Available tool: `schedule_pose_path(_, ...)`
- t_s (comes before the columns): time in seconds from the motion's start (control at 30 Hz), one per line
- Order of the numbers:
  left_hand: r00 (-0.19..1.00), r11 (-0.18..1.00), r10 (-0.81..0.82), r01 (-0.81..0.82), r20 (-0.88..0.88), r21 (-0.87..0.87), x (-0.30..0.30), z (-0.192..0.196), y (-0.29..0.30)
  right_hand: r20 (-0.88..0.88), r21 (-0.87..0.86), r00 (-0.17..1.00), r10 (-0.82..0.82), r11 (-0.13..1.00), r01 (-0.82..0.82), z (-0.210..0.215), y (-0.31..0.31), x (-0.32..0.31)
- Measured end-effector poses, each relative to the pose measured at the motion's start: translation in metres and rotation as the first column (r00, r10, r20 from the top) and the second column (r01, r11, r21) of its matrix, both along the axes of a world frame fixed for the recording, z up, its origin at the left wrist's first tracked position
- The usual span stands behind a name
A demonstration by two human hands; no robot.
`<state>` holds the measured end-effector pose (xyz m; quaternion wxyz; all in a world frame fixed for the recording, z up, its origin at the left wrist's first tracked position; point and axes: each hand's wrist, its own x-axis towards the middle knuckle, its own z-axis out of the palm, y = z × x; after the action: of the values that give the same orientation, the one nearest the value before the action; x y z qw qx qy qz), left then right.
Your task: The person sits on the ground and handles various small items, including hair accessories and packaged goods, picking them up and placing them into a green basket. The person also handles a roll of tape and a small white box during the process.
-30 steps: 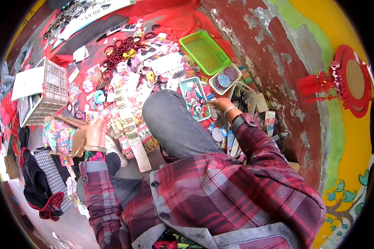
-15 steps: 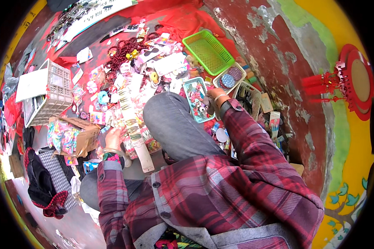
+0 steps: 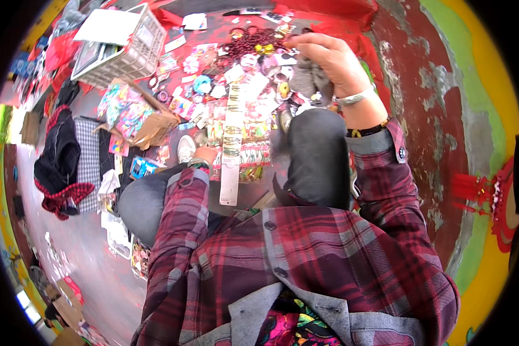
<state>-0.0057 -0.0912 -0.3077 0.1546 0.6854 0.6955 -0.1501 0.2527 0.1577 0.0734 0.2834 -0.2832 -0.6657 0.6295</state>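
Grey cloth in right hand, upper right of frame

Your right hand (image 3: 343,69) is raised at the upper right of the frame, its fingers (image 3: 312,39) bent over a bunched grey cloth (image 3: 309,81) and holding it. The cloth hangs just above your grey knee (image 3: 318,153) in the picture. The exact grip on it is partly hidden.

Your left hand (image 3: 205,154) is low, left of the frame's centre, between a white shoe (image 3: 185,149) and a long white card (image 3: 230,179) bearing a column of hair clips. Its fingers are mostly hidden; whether they are wide or narrow, you cannot tell from this view.

Dark red beads (image 3: 245,47) lie at the top centre, left of your right hand. A cardboard box (image 3: 157,123) of colourful packets sits left of centre, and a white crate (image 3: 134,56) stands at the upper left.
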Motion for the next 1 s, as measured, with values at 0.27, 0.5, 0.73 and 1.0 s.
schedule_pose_path(0.27, 0.426, 0.584, 0.764, -0.775, 0.484, -0.24, 0.051, 0.038, 0.006, 0.096, -0.285, 0.979, 0.179, 0.947, -0.145, -0.075, -0.046, -0.089)
schedule_pose_path(0.5, 0.303, 0.492, 0.747, -0.85, 0.591, -0.186, 0.06, 0.03, 0.02, 0.072, -0.562, 0.997, 0.026, 0.827, 0.019, -0.107, -0.032, -0.096)
schedule_pose_path(0.73, 0.229, 0.462, 0.72, -0.863, 0.656, -0.206, 0.056, 0.034, 0.038, 0.056, -0.568, 0.998, -0.034, 0.821, 0.06, -0.103, -0.034, -0.097)
schedule_pose_path(1.0, -0.241, 0.434, 0.368, -0.809, 0.898, -0.395, 0.041, 0.055, 0.053, 0.152, -0.442, 0.987, 0.054, 0.897, 0.019, -0.118, -0.027, -0.088)
